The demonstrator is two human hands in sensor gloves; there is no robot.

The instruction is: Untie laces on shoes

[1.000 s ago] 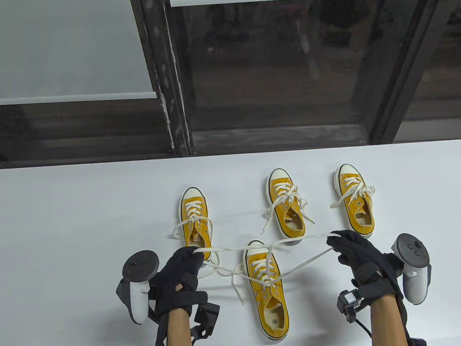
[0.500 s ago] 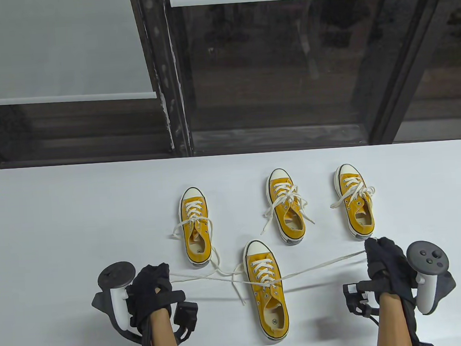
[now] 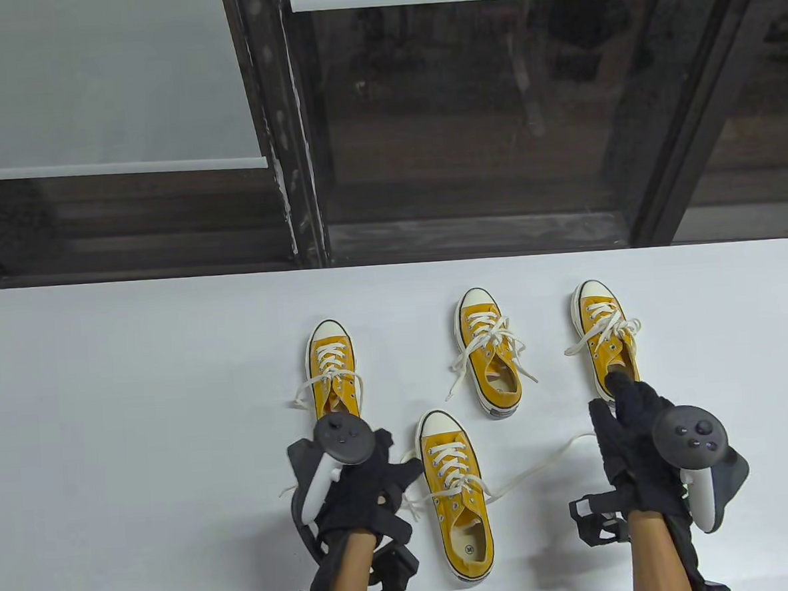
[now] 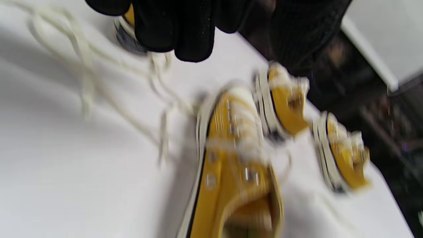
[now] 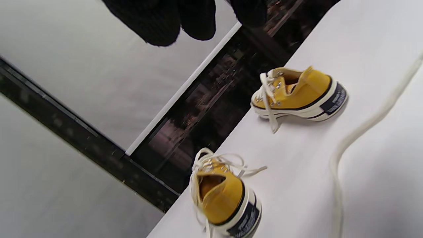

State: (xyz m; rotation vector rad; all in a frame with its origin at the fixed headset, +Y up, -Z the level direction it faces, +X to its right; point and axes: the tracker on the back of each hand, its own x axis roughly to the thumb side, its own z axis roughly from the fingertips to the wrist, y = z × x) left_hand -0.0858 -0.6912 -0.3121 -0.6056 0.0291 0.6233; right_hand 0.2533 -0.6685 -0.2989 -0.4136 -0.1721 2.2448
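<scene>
Left hand [image 3: 361, 474]: fingers loosely spread, pinching nothing; slack lace ends just beside the fingertips
Left shoe [image 3: 334, 379]: just beyond the left fingers; no bow visible, ends loose
Near shoe [image 3: 456, 492]: between the hands; bow undone, lace [image 3: 544, 461] trailing toward the right hand
Middle shoe [image 3: 487, 350]: bow tied
Right hand [image 3: 632, 428]: fingers extended, holding nothing
Right shoe [image 3: 607, 339]: touching or just past the right fingertips; bow tied
Progress: judged two undone, two left

A white table [image 3: 140, 404] stands before dark windows [image 3: 463, 118] with white blinds [image 3: 87, 80].
</scene>
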